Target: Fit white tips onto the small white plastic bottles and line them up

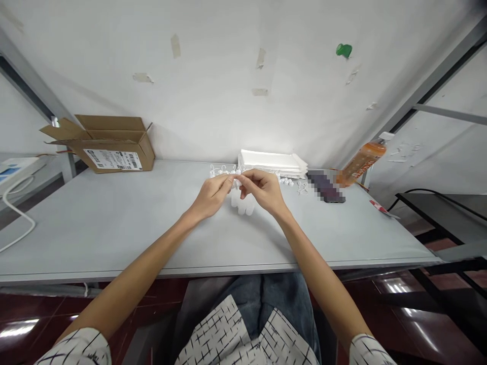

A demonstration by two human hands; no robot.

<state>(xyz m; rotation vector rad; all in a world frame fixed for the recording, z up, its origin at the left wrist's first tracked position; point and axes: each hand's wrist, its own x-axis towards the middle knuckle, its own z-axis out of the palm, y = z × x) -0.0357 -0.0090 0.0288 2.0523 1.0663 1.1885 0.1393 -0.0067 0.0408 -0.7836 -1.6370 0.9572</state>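
My left hand [213, 193] and my right hand [266, 190] meet over the middle of the table, fingertips nearly touching. Both pinch a small white piece [237, 178], largely covered by the fingers, so its exact kind does not show. Several translucent white cylinders [245, 207] appear just below the fingers; part of them is hidden by the hands. Behind my left fingertips lie small white parts with thin loops [217, 171]. More little white pieces [287, 181] are scattered to the right of my right hand.
On the grey table [114, 218], a stack of flat white items [272, 161] lies against the wall. An open cardboard box [114, 147] stands back left. To the right are a dark, pixelated phone-like object [329, 188], an orange drink bottle [363, 161] and a red-and-white wrapper [382, 209].
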